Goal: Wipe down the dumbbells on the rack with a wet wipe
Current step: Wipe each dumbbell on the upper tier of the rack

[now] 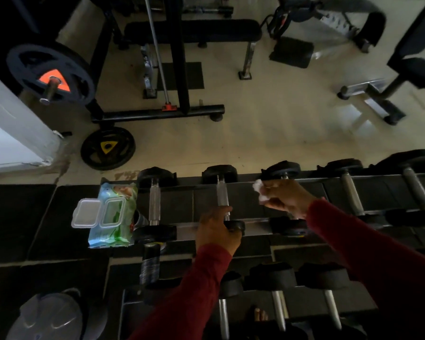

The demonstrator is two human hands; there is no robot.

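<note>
Gym rack [255, 185], top rail: right hand [286, 196] pinches the limp wipe [258, 186] on a dumbbell [284, 192]. Left hand [216, 228] curls round the next dumbbell's [222, 195] near head; these look heavy and rigid, best steadied there.

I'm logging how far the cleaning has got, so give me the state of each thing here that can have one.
Wet wipe pack: flip lid open, lying at the rack's left end.
Wipe: bunched in the right hand, on the third dumbbell's handle.
Second dumbbell: racked, near end gripped by the left hand.
First dumbbell: racked, untouched.
</note>
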